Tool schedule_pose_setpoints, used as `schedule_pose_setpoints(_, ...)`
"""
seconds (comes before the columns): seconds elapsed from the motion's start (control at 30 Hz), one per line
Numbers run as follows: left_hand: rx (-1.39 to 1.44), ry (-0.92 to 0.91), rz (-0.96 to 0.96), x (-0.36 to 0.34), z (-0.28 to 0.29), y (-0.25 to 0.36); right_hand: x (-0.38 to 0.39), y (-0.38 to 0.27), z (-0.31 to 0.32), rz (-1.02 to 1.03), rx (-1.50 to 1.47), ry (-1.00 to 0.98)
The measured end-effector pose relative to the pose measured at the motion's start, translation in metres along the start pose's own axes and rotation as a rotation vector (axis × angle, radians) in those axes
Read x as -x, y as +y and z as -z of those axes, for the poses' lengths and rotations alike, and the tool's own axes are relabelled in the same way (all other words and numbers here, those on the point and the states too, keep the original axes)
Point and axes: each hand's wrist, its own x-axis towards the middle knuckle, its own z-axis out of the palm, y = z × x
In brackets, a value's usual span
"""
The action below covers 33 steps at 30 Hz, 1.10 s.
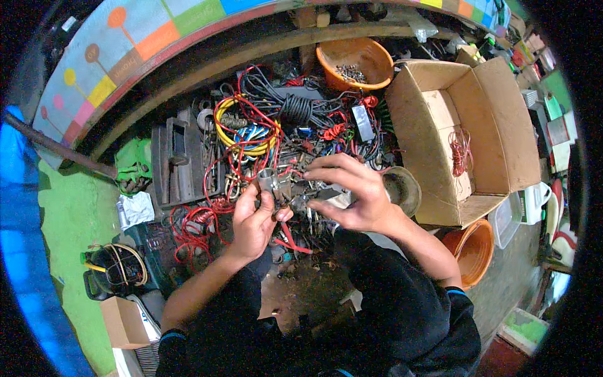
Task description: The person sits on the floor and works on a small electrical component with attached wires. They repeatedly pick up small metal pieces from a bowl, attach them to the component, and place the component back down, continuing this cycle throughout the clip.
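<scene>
My left hand (252,220) is closed around a grey metal part with a round, cylinder-like end (269,181); its exact kind cannot be made out. Just to its right, my right hand (358,195) has its fingers spread, thumb close to the dark end of that part. Whether the thumb touches it is unclear. Below both hands a short red strip (292,244) shows. Beneath and beyond them spreads a heap of cables: a yellow coil (220,129), a black bundle (298,108), and red wires (188,235), mixed with small metal pieces.
A large open cardboard box (502,119) with a red wire bundle (460,154) inside stands at right. An orange basin (326,53) with small metal bits lies at the back, an orange bucket (477,251) at lower right. At left sits a dark toolbox tray (166,157).
</scene>
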Motion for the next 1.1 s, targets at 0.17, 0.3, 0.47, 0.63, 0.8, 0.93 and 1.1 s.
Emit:
schedule_pose_setpoints(0.17,-0.096,0.016,0.042,-0.001,-0.004,-0.002,0.000,0.003,-0.014,0.158,0.112,-0.060)
schedule_pose_setpoints(0.3,-0.062,-0.047,0.102,0.001,0.000,-0.004,0.006,0.009,-0.018,0.247,0.187,-0.022)
schedule_pose_setpoints(0.47,-0.062,-0.020,0.206,-0.001,-0.009,-0.002,0.011,0.007,-0.020,0.237,0.249,0.039)
schedule_pose_setpoints(0.63,-0.069,0.018,0.344,-0.004,-0.008,-0.002,0.017,0.015,-0.026,0.159,0.176,0.116)
schedule_pose_setpoints(0.8,-0.073,0.025,0.366,-0.006,-0.011,-0.004,0.021,0.016,-0.030,0.088,0.134,0.192)
schedule_pose_setpoints(0.93,-0.041,0.040,0.404,-0.006,-0.017,-0.003,0.022,0.013,-0.025,0.003,0.205,0.214)
schedule_pose_setpoints(1.1,0.015,0.109,0.471,0.006,0.002,0.003,0.026,0.043,0.032,-0.256,0.326,0.587)
